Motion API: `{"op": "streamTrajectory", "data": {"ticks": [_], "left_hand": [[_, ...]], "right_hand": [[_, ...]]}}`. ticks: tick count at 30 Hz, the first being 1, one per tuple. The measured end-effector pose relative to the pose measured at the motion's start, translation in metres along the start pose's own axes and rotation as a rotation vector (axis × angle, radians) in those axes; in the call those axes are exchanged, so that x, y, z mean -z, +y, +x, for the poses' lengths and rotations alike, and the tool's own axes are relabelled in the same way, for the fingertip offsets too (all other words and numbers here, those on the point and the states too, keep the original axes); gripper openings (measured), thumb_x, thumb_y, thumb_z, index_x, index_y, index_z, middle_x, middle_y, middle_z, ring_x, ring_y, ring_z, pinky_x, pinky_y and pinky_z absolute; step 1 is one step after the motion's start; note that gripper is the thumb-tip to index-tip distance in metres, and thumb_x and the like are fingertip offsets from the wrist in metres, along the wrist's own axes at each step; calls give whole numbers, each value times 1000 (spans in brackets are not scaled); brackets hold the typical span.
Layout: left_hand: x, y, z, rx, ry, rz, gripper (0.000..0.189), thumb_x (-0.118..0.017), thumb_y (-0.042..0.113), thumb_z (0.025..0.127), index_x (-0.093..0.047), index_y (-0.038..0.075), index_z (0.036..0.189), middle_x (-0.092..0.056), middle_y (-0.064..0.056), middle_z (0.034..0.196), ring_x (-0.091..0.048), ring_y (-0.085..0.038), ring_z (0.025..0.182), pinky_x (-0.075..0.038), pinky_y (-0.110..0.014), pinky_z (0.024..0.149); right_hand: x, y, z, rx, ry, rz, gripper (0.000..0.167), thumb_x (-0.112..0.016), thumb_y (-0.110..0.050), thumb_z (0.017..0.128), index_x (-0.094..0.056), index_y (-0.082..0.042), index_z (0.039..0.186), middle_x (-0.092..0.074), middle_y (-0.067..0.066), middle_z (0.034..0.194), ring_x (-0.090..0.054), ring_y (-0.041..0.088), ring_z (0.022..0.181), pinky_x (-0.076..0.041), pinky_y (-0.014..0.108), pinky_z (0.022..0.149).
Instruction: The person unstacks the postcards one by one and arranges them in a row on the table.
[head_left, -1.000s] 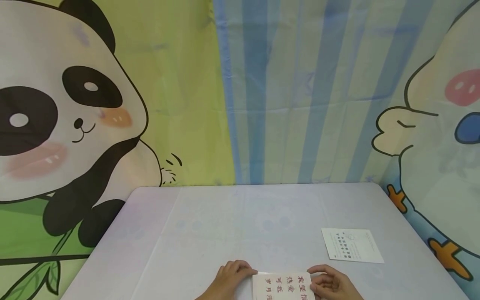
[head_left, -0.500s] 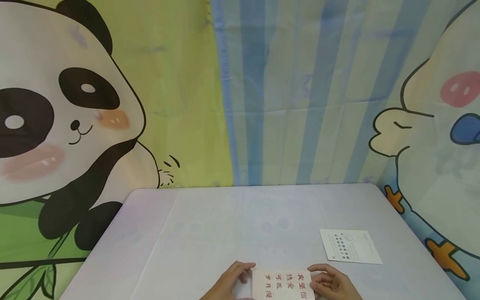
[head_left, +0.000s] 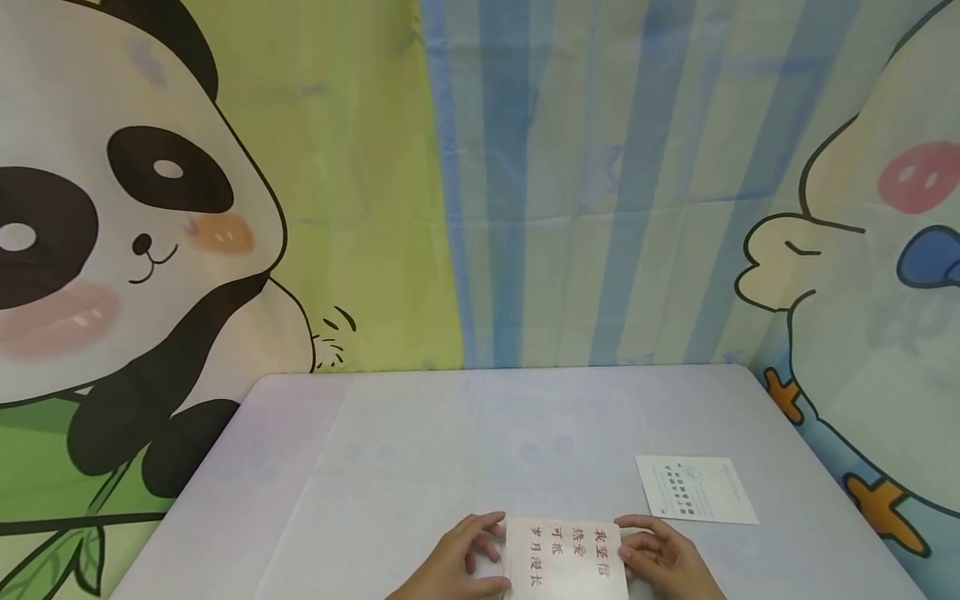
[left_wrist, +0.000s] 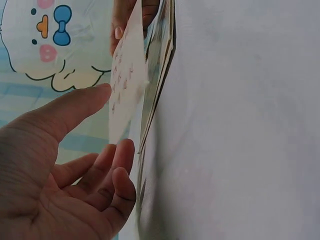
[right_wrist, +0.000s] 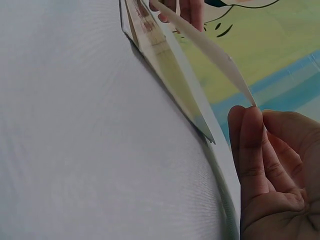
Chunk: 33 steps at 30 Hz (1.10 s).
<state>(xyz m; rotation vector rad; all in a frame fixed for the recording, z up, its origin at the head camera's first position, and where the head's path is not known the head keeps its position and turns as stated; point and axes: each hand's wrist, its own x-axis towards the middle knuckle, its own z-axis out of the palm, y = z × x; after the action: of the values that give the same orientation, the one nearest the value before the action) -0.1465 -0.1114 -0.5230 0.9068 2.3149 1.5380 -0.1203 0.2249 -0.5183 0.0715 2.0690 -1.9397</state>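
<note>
A cream card [head_left: 566,554] with columns of red characters stands raised at the table's front, above a thin flat stack of printed cards [right_wrist: 172,75]. My right hand [head_left: 667,557] pinches its right edge between thumb and fingers; the right wrist view shows that grip closely. At the card's left edge is my left hand [head_left: 465,560], its thumb tip at the edge and its fingers loosely bent near the corner. In the left wrist view thumb and fingers stand apart, with the card [left_wrist: 125,75] near them. The card hides most of the stack in the head view.
Another white card [head_left: 697,490] with small dark print lies flat on the right of the pale table [head_left: 420,450]. Patterned cloth [head_left: 555,183] hangs behind the table, with a panda picture [head_left: 150,250] at the left and a bird picture at the right.
The red-lettered card has risen and more of its lettering shows. Both hands stay beside it; my left index finger has left the top corner and my left thumb has come to its left edge.
</note>
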Motion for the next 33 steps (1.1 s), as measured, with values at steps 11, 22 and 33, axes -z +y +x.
{"op": "streamTrajectory", "data": {"ticks": [11,22,33], "left_hand": [[-4,6,15,84,69,24,70,-81,22,80,-47,2,138,-53,-6,120,-53,-5,90,-48,-20,67],[-8,7,24,162,36,-122,71,-80,14,79,-45,1,140,-54,-2,118,-58,-3,91,-50,-20,70],[-13,9,43,121,20,-122,88,-85,8,72,-37,0,146,-53,-1,113,-60,-2,82,-49,-20,61]], "right_hand": [[0,0,6,-8,136,-52,59,-71,-23,90,-45,7,134,-68,13,95,-65,19,75,-55,26,72],[4,-1,11,2,197,-73,56,-71,-21,89,-48,3,135,-68,12,95,-65,19,76,-54,26,72],[9,1,21,69,323,-23,39,-70,-10,89,-55,4,123,-69,12,92,-65,15,74,-53,23,71]]}}
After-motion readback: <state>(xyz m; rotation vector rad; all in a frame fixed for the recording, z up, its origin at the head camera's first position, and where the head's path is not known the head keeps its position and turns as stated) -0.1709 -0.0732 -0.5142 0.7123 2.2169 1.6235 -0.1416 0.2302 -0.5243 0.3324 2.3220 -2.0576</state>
